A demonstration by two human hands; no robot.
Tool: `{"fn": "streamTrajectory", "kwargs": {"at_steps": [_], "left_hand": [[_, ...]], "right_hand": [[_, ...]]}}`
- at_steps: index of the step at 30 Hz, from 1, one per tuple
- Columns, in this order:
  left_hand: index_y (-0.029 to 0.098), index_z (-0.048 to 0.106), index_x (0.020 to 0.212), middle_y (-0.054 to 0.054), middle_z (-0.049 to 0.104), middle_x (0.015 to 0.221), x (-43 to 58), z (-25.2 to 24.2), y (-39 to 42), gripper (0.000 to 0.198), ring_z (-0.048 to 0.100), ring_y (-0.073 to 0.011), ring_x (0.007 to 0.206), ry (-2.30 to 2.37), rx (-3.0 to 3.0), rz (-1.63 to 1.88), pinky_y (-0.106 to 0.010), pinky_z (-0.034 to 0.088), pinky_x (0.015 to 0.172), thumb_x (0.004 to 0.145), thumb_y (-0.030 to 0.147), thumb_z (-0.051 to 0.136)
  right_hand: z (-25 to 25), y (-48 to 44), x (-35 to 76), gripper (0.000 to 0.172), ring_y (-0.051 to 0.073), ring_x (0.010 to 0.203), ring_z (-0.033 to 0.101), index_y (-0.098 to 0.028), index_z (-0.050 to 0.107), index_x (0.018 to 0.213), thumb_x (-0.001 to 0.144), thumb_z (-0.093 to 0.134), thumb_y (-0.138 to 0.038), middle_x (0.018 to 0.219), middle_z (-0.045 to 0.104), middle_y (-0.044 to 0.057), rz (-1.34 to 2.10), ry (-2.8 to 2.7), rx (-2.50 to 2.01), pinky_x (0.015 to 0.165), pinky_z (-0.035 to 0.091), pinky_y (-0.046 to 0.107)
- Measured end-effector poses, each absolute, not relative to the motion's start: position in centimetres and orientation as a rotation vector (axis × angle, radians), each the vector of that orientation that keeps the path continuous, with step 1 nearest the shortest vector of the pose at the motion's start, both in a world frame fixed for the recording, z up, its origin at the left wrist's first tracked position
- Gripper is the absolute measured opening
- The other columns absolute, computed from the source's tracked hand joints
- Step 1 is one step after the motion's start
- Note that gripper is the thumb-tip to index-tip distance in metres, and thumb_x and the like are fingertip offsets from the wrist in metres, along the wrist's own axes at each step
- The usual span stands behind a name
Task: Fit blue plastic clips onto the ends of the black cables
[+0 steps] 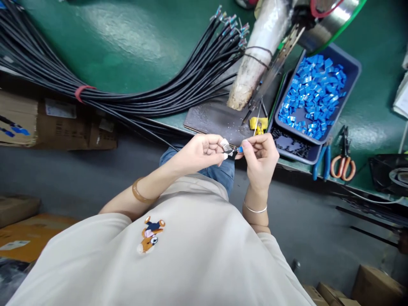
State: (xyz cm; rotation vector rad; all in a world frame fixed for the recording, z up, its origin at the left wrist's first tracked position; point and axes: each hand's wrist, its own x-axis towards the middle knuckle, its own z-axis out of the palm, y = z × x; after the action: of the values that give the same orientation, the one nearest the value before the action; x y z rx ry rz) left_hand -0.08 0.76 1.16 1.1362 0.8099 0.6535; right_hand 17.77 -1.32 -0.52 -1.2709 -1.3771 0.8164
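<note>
My left hand [208,149] pinches the end of a black cable [162,139], whose short wires point right. A crumpled whitish scrap [225,145] sits by its fingertips. Between thumb and fingers, my right hand [260,158] grips a small blue connector [240,149], right at the cable's wire ends. Whether the wires touch the connector is too small to tell. Just above the right hand are a yellow piece [259,124] and a thin pale wire [256,121]. A dark board [210,119] lies on the bench edge beyond both hands.
A thick bundle of black cables [134,102] crosses the green bench [121,34]. A white wrapped tube [255,63] hangs near the wire spool [328,29]. Right of it stand a grey bin [352,70] of blue connectors, blue-handled pliers [321,161] and orange-handled scissors [342,165].
</note>
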Motion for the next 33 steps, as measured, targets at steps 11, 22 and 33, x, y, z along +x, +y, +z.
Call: {"fn": "streamTrajectory", "kwargs": {"at_steps": [11, 22, 33], "left_hand": [[0.011, 0.067, 0.07, 0.0, 0.06, 0.065, 2.1, -0.2, 1.1, 0.011, 0.051, -0.007, 0.06, 0.978, 1.265, 0.983, -0.017, 0.043, 0.056, 0.075, 0.021, 0.069], [0.013, 0.062, 0.07, 0.004, 0.049, 0.059, 2.4, -1.0, 1.0, 0.014, 0.038, -0.0052, 0.054, 1.058, 1.635, 1.096, -0.018, 0.032, 0.052, 0.082, 0.019, 0.062], [0.014, 0.058, 0.075, 0.001, 0.055, 0.066, 2.2, -0.8, 1.2, 0.014, 0.048, -0.0068, 0.058, 0.982, 1.439, 1.062, -0.019, 0.039, 0.055, 0.085, 0.023, 0.062]], "right_hand": [[1.5, -2.8, 18.2, 0.008, 0.004, 0.046, 0.051, -0.02, 0.062, 0.089, 0.092, 0.06, -0.027, 0.069, 0.063, -0.005, 0.34, -1.372, -1.517, 0.045, 0.039, 0.02], [0.8, -2.4, 16.9, 0.004, 0.003, 0.047, 0.041, -0.02, 0.067, 0.086, 0.088, 0.064, -0.022, 0.063, 0.059, -0.007, 0.193, -1.708, -1.554, 0.052, 0.037, 0.018], [0.7, -2.5, 16.9, 0.001, 0.002, 0.044, 0.034, -0.021, 0.068, 0.085, 0.085, 0.067, -0.022, 0.064, 0.063, -0.007, 0.418, -1.544, -1.587, 0.047, 0.032, 0.019]]}}
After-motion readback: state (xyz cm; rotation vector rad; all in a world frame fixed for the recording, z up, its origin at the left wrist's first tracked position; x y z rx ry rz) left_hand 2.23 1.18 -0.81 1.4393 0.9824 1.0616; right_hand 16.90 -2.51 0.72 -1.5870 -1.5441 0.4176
